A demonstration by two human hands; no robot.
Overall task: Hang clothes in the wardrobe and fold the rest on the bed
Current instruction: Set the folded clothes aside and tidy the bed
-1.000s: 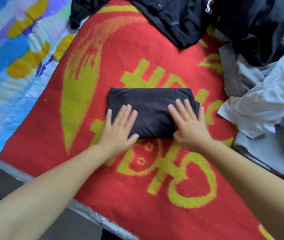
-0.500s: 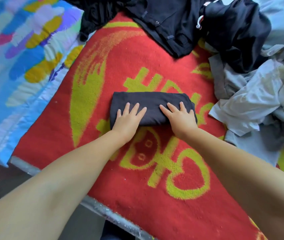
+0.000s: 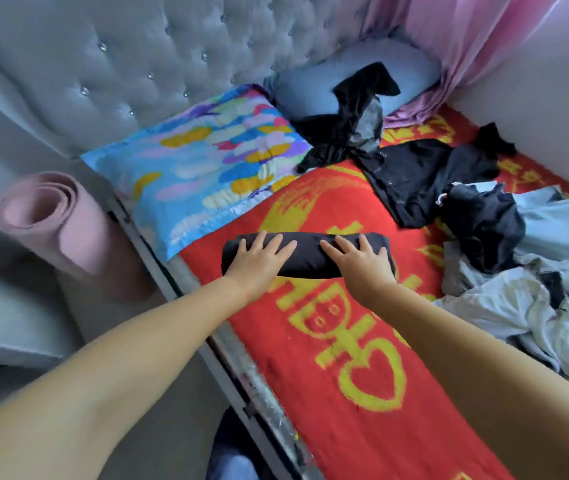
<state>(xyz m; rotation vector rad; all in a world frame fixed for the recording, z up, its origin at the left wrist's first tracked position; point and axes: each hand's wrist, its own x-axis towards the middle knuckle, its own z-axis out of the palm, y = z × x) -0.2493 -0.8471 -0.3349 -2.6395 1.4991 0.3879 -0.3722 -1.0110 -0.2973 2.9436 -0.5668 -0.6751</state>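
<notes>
Both hands, left hand [image 3: 258,260] and right hand [image 3: 362,263], press flat, fingers spread, on the soft, light folded dark garment [image 3: 307,254], best lifted by its two ends.

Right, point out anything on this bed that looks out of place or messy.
A black garment lies draped over the blue pillow by the headboard, away from the rest. Crumpled white and grey clothes are heaped unfolded on the right. The dark folded garment under the left hand and right hand looks tidy.
</notes>
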